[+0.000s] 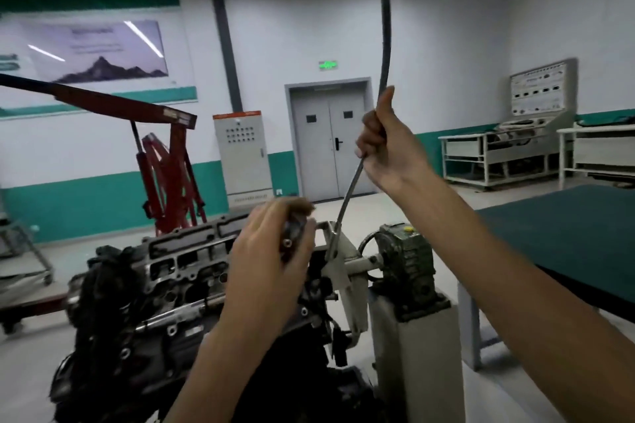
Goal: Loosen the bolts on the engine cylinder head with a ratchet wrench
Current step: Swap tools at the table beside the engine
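Observation:
The engine cylinder head (178, 261) is a dark grey metal block with rectangular ports, mounted on an engine at lower left of centre. A long ratchet wrench (347, 203) with a thin steel handle rises from the head's right end up past the top of the view. My right hand (385, 144) grips the handle high up, thumb pointing upward. My left hand (275, 251) is curled round the wrench's dark head end and socket, low down over the cylinder head. The bolt under the socket is hidden by my left hand.
The engine hangs on a grey stand (405, 336) with a gearbox (405, 257) at its right. A red engine hoist (168, 175) stands behind on the left. A green-topped table (567, 244) fills the right. A grey double door (330, 137) and white benches (494, 158) line the far wall.

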